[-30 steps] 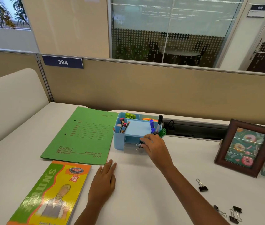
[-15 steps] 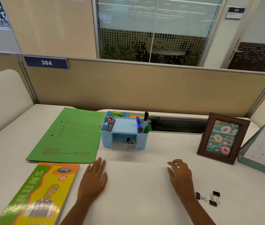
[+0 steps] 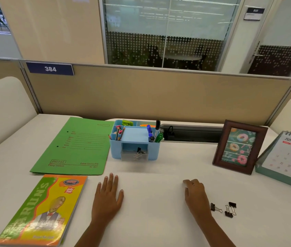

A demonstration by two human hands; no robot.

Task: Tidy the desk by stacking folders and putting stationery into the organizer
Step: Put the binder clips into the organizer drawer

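Observation:
A light blue organizer (image 3: pixel 117 150) stands at the back middle of the white desk, with pens, pencils and markers upright in it and binder clips in its clear front drawer (image 3: pixel 134 155). Left of it lies a green folder (image 3: pixel 77 147), flat. In front of that lies a yellow and green notebook (image 3: pixel 43 209). My left hand (image 3: pixel 108 198) rests flat on the desk, palm down, fingers apart. My right hand (image 3: pixel 195 195) rests on the desk holding nothing, fingers loosely curved. Three black binder clips (image 3: pixel 224 208) lie just right of my right hand.
A brown picture frame (image 3: pixel 219 148) stands at the right, with a desk calendar (image 3: pixel 287 157) beside it at the far right edge. A beige partition (image 3: pixel 150 93) closes off the back of the desk, with a dark cable slot (image 3: pixel 191 134) below it.
My right hand has drawn back from the organizer's drawer to the desk near the loose binder clips. The view has turned right, bringing the calendar in. My left hand has stayed put.

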